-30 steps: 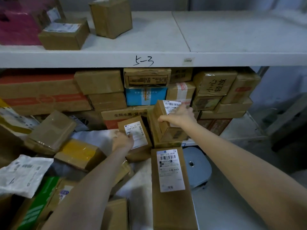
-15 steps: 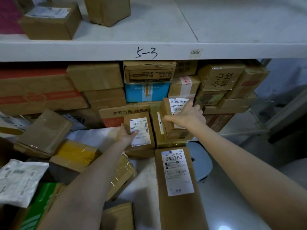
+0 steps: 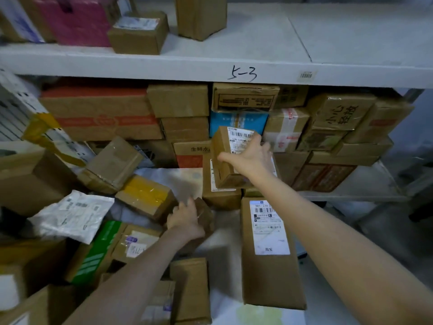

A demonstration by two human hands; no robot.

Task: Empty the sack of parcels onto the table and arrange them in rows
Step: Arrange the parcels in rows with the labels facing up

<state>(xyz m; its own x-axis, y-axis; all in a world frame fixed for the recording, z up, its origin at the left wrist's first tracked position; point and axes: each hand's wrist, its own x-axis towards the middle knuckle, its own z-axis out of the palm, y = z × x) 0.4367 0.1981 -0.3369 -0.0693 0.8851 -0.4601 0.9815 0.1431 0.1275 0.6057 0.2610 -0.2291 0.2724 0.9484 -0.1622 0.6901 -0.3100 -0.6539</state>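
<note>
Brown cardboard parcel with a white barcode label (image 3: 227,165) sits clasped in the right grip (image 3: 251,159). Down and left of that, the left grip (image 3: 186,220) curls round a small taped brown parcel (image 3: 205,213), with a long brown labelled box (image 3: 269,273) just to its right.

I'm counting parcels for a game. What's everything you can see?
upper shelf: one, white, top
pink bag: one, pink, upper shelf, left
stacked boxes: many, mostly brown, under upper shelf
blue box: one, blue, amid the stack
long box: one, brown, white label, lower right
yellow-taped box: one, brown and yellow, left of centre
mailer: one, white, left
green box: one, green, lower left
labelled box: one, brown, centre
small box: one, brown, below centre
left hand: one, grips small box
right hand: one, grips labelled box
</note>
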